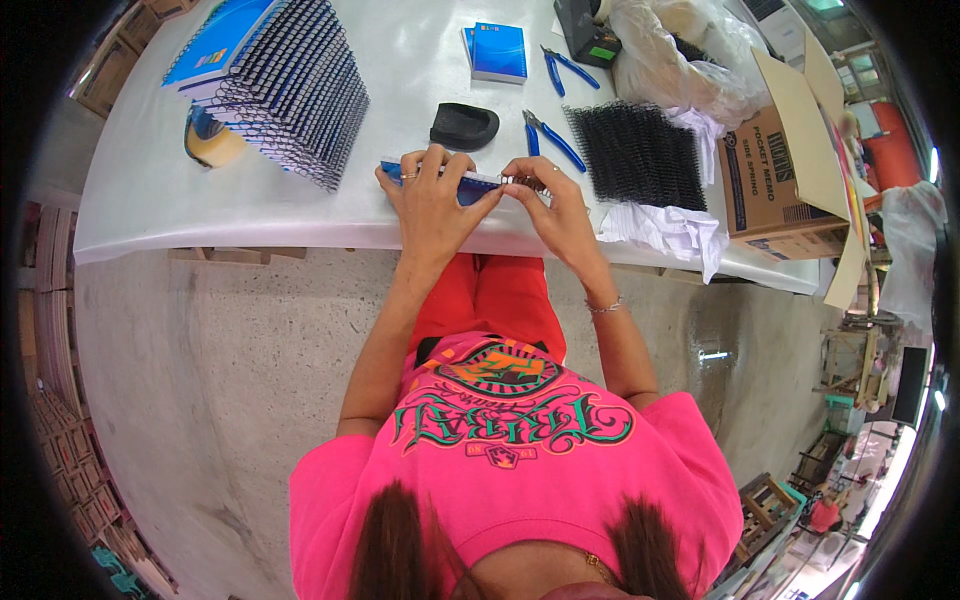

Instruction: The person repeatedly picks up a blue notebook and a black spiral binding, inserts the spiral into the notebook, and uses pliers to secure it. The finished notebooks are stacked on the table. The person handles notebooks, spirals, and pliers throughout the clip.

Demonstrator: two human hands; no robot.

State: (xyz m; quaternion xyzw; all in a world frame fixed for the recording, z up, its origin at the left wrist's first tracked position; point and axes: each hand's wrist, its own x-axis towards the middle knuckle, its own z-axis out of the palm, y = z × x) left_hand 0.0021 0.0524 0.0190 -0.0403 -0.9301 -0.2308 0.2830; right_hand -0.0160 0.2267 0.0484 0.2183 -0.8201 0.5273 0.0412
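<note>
Near the table's front edge, my left hand (432,200) presses a blue-covered notebook (472,190) down, with its fingers over the top and its thumb at the edge. My right hand (556,215) pinches a dark spiral binding coil (530,183) at the notebook's right end. Whether the coil passes through the holes is too small to tell. Just beyond my hands lies a black curved pad (464,126). Blue-handled cutters (555,140) lie past my right hand, and a second pair of cutters (566,70) is farther back.
A tall stack of spiral-bound notebooks (300,90) stands at left beside a tape roll (212,142). Small blue notebooks (499,52) lie at the back. To the right are black coils (640,155), crumpled white paper (665,232), a plastic bag (690,60) and an open cardboard box (780,180).
</note>
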